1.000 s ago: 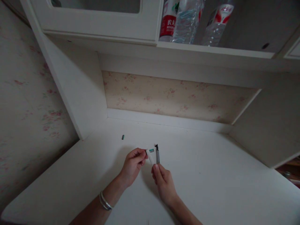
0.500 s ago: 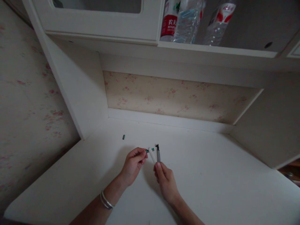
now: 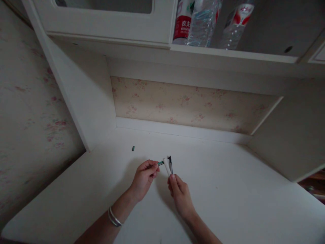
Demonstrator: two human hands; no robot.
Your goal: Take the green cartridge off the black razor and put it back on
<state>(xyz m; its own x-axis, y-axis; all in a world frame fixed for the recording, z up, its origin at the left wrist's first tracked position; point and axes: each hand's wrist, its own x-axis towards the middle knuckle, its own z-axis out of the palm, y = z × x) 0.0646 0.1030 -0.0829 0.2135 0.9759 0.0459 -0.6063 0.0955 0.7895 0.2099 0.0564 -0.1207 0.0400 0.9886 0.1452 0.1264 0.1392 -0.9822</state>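
Note:
Between my left hand's (image 3: pixel 145 178) thumb and fingertips is a thin green strip (image 3: pixel 160 163) with a dark edge. Its far end meets the head of a slim white stick (image 3: pixel 166 166), which stands tilted out of my right hand (image 3: pixel 179 193). My right fingers are closed round the stick's lower end, together with a thin piece that has a black tip (image 3: pixel 170 158) and spreads away from it like an open fork. On the desk, behind my left hand, lies a small dark green piece (image 3: pixel 133 148). What kind of tool this is cannot be made out.
The white desk (image 3: pixel 228 196) runs under both hands to a low back ledge (image 3: pixel 177 130). A side panel (image 3: pixel 83 95) rises at left. Overhead, plastic bottles (image 3: pixel 203 25) stand on an open shelf (image 3: pixel 233 54) beside a cabinet door (image 3: pixel 109 25).
The white stick's head has moved slightly right and swung closer to the black-tipped piece. A green bit seen right of the stick before is no longer visible there. My left hand stays almost still.

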